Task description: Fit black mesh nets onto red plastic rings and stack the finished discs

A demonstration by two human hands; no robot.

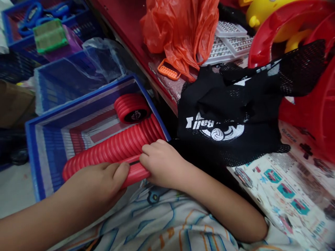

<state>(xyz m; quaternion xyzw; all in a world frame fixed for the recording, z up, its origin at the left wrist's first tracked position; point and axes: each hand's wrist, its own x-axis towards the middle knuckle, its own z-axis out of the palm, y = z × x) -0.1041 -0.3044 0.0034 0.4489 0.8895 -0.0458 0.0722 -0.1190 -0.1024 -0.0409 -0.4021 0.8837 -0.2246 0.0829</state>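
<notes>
My left hand [96, 184] and my right hand [162, 167] are both closed on a red plastic disc [134, 176], one at each side of it. The disc is seen nearly edge-on, and a dark strip shows on its face; whether it is one disc or more I cannot tell. Just beyond it, a long row of red discs [110, 148] lies on edge in a blue basket [31, 153]. A shorter stack of red discs [128, 104], with a black round label on its end, rests in the basket's far corner.
Right of the basket, a black mesh bag [209, 108] with white print lies on a red surface. Behind it are an orange plastic bag [180, 31], an orange clip-like piece [169, 70] and red curved parts [264, 31]. More blue baskets [70, 73] stand at the upper left.
</notes>
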